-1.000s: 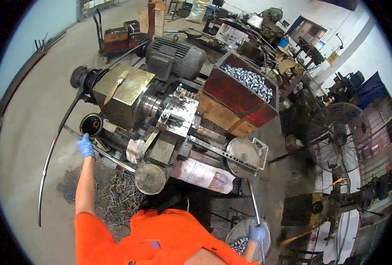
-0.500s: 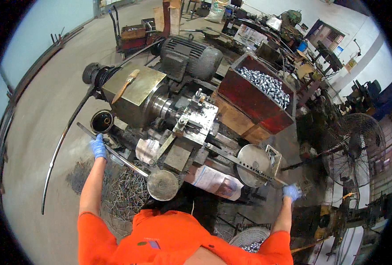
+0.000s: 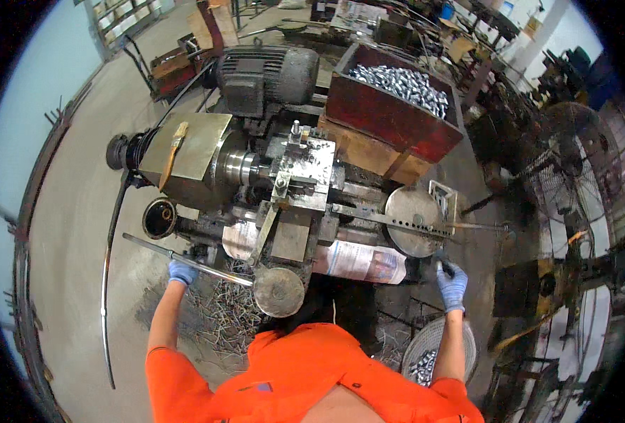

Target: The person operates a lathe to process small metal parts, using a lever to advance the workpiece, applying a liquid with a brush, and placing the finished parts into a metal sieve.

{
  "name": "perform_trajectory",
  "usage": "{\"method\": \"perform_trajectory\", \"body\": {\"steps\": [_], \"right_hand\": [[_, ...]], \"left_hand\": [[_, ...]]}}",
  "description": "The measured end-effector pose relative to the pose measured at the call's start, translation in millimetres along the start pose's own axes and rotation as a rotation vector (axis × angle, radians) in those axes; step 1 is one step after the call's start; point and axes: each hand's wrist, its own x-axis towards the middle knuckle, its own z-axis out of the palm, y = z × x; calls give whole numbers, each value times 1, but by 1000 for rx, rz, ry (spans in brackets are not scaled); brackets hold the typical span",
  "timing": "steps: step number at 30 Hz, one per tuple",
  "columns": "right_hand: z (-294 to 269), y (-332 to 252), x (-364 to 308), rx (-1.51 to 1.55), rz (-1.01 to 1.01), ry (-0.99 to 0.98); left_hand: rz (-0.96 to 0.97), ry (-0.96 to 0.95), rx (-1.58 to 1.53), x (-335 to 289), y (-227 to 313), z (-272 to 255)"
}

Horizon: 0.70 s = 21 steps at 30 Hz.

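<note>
My left hand, in a blue glove, is at the underside of a long metal lever on the left of a lathe-like machine. Its fingers are hidden near the rod and a dark part, so their grip does not show. At the right, my gloved right hand is open, thumb and fingers apart with darkened tips. It is below a perforated flat bar whose thin rod sticks out to the right. In the machine's middle is a metal tool block, beside the shiny spindle.
A red bin of shiny metal parts stands behind the machine, near the motor. A brush lies on the headstock cover. Metal scraps litter the floor. A round basket holds parts by my right forearm; a fan stands farther right.
My right hand has left the end of the rod at the right and opened, moving nearer the machine. My left hand has shifted right along the lever. The whole view has shifted too.
</note>
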Motion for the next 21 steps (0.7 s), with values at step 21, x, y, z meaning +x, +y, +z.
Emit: {"method": "perform_trajectory", "body": {"steps": [21], "right_hand": [[150, -312, -32, 70, -520, -496]], "left_hand": [[-277, 86, -547, -40, 13, -1]]}}
